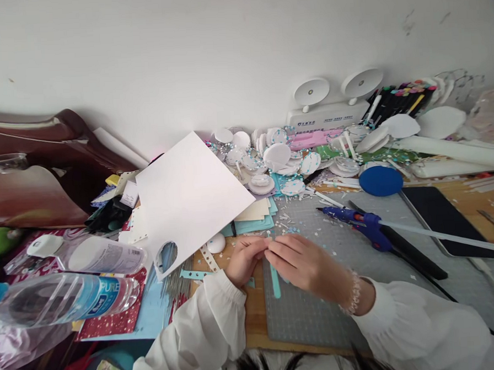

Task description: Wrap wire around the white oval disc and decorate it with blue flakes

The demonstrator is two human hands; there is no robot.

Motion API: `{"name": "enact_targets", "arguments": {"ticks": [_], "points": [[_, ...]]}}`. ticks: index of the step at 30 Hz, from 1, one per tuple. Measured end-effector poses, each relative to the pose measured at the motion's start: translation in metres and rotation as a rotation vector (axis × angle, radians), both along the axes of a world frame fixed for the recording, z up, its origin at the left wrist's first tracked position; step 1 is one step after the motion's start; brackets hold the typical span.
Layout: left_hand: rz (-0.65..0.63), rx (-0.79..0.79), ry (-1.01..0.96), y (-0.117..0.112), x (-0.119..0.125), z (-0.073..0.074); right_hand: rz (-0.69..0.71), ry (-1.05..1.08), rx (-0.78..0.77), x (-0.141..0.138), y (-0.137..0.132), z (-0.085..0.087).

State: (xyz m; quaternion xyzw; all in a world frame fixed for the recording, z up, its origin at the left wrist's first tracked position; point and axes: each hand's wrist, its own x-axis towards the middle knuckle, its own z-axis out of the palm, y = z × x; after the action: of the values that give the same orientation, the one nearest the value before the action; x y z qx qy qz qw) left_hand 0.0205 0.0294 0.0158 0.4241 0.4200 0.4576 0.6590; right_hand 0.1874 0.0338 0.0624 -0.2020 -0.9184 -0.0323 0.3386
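Observation:
Over the left edge of the grey cutting mat (320, 319), my left hand (246, 258) and my right hand (303, 262) meet at the fingertips. Both are closed in a pinch, and what lies between them is too small and hidden to name. A light turquoise strip (276, 283) with a rounded end shows just below the fingers; I cannot tell if it is held or lies on the mat. Beside my left hand are a white domed piece (216, 242) and a punched strip of paper (209, 259). Tiny pale blue cut-outs (291, 229) are scattered beyond my fingers.
A large white board (193, 193) with a round hole leans at the left. To the right lie a blue glue gun (369, 225), a blue disc (381, 179) and a phone (443, 219). Many white discs (276, 156) line the wall. A water bottle (70, 296) lies left.

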Motion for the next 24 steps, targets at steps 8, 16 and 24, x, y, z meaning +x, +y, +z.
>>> {"name": "enact_targets", "arguments": {"ticks": [8, 16, 24], "points": [[0.002, 0.132, 0.272, 0.001, -0.003, -0.001, -0.196, 0.509, -0.315, 0.053, 0.006, -0.023], [-0.051, 0.344, 0.502, 0.003, 0.000, -0.003, -0.403, 0.729, -0.555, 0.062, -0.003, -0.055], [-0.119, 0.425, 0.583, 0.008, -0.006, -0.003, -0.368, 0.835, -0.700, 0.056, 0.004, -0.058]]}}
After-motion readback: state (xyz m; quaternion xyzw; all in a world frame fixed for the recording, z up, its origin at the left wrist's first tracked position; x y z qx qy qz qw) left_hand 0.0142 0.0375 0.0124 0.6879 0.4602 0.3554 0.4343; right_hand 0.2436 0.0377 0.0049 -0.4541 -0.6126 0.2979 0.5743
